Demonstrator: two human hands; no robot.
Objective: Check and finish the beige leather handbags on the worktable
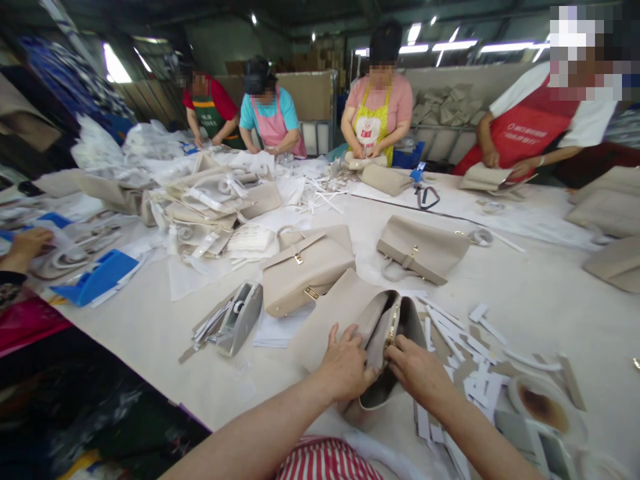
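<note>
An open beige handbag [325,320] lies before me, its flap spread to the left and its dark inside showing. My left hand [347,363] rests on the near edge of the opening, fingers spread over the flap and thumb toward the inside. With its fingers pinched together, my right hand [417,367] holds the bag near the lower end of a gold zipper [393,325]. Just behind sits a closed beige bag [305,267] with gold clasps, and another beige bag [425,247] lies farther right.
A grey tape dispenser [240,320] stands left of the bags. White and beige strips [480,373] and a tape roll [545,407] lie at right. Bags are piled [210,200] at back left. Several people work across the table [165,353]; a person's hand [30,243] shows at far left.
</note>
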